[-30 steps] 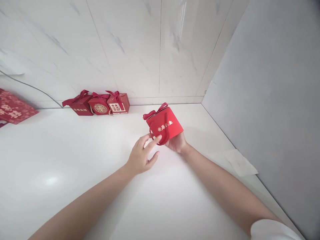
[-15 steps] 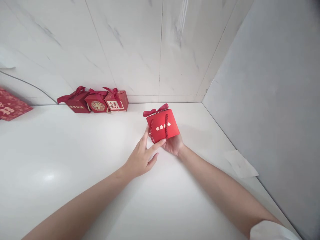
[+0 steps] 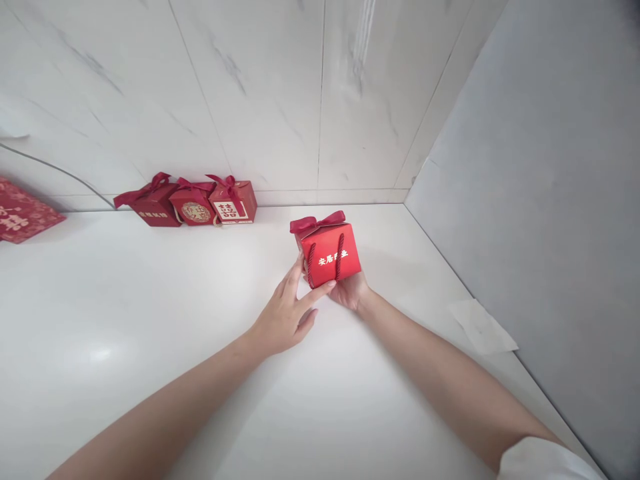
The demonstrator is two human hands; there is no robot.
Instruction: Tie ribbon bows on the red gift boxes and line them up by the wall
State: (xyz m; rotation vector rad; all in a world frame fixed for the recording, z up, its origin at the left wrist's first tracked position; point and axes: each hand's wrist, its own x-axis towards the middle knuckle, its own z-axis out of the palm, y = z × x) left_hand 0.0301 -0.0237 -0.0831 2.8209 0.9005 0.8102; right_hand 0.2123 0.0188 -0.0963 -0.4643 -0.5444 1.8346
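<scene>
A small red gift box (image 3: 330,253) with a dark red ribbon bow, rope handles and gold characters sits upright in my right hand (image 3: 350,291), which cups it from below and behind. My left hand (image 3: 287,313) touches the box's lower left corner, with its thumb and forefinger on the box and its other fingers loosely curled. Both hands hover just above a white countertop (image 3: 150,347).
Three more red ribboned gift boxes (image 3: 193,201) stand in a row against the marble back wall. A red patterned bag (image 3: 23,217) lies at the far left edge. A white paper scrap (image 3: 483,327) lies by the grey right wall (image 3: 540,200).
The box has been turned from tilted to upright and shifted slightly right; its bow now sits squarely on top. My left fingers stay at its lower left corner.
</scene>
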